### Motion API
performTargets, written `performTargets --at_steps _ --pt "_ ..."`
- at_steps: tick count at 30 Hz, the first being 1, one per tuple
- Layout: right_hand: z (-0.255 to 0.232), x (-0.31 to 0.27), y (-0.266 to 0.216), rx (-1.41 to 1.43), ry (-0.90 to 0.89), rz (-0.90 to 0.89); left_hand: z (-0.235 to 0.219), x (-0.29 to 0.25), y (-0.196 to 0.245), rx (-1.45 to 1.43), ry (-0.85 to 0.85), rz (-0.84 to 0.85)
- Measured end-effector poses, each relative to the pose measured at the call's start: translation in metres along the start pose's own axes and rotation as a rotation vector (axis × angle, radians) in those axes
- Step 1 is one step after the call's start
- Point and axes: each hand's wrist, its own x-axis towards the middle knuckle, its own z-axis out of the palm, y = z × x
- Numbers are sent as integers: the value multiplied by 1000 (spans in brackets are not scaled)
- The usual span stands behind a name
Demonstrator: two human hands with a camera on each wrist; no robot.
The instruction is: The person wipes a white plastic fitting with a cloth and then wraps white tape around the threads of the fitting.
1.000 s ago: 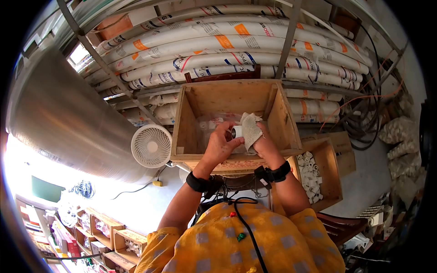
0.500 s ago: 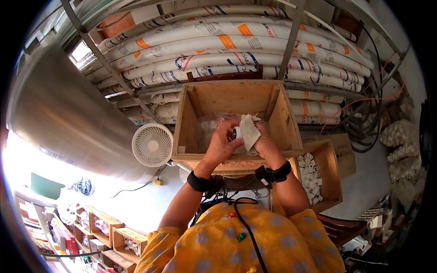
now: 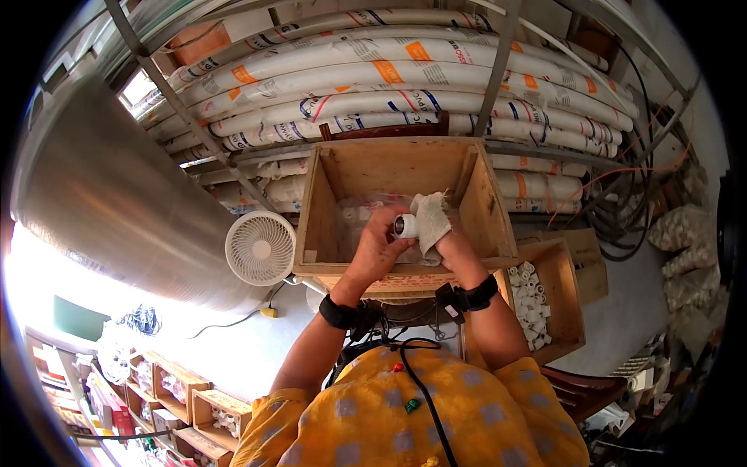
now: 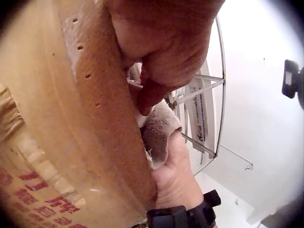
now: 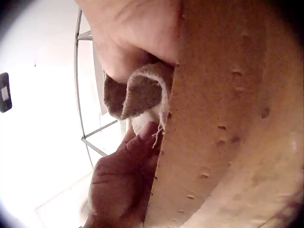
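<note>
The left hand (image 3: 379, 243) has its grip on a white fitting (image 3: 408, 226), thumb and fingers about its open end, which shows a dark bore turned toward that hand. The right hand (image 3: 455, 246) holds a folded grey cloth (image 3: 433, 222) against the fitting's other end; its grip is closed on the cloth, whose border is frayed, with loose threads in the right wrist view. The fitting is over the open wooden box (image 3: 397, 161), close to the middle of its near edge and well apart from its far edge. Clear plastic wrapping (image 3: 352, 215) lies inside the box, toward its left wall. Red lettering (image 4: 61, 205) marks the outside of the box. Beside its left edge, by the near corner, is a round white fan (image 3: 261, 249). Past the near right corner, another wooden box (image 3: 566, 289) holds many white fittings (image 3: 532, 311). Wrapped white pipes (image 3: 350, 80) are stacked beyond the far edge.
</note>
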Motion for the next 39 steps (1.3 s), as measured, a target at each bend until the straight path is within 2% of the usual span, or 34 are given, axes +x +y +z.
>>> performTargets --at_steps 3,6,9,18,21,24,27,30,33,36,39 --pt "8 -10 -2 -158 4 -91 -3 0 0 64 -28 -25" --pt "7 -15 -2 -143 -61 -173 -2 0 14 268 -3 -16" --pt "-1 -10 7 -158 -65 -250 -1 0 19 323 2 -86" --pt "-8 -3 14 -113 39 -178 -4 2 9 169 -5 -149" --pt "3 -11 -7 79 -104 -119 -4 2 13 17 -46 -90" --pt "0 6 9 -78 115 -20 -1 -1 6 -62 -47 -12" --pt "8 -8 -5 -231 -58 -204 -4 1 7 169 -70 21" --pt "10 -14 -7 -185 -87 -271 -3 1 21 48 -80 -115" --pt "3 -12 0 -166 -78 -310 -2 3 25 109 -77 -193" --pt "-9 -4 9 -212 -69 -291 -1 3 21 69 -43 -155" --pt "-5 -8 8 -126 -52 -254 -2 1 26 14 -36 -152"
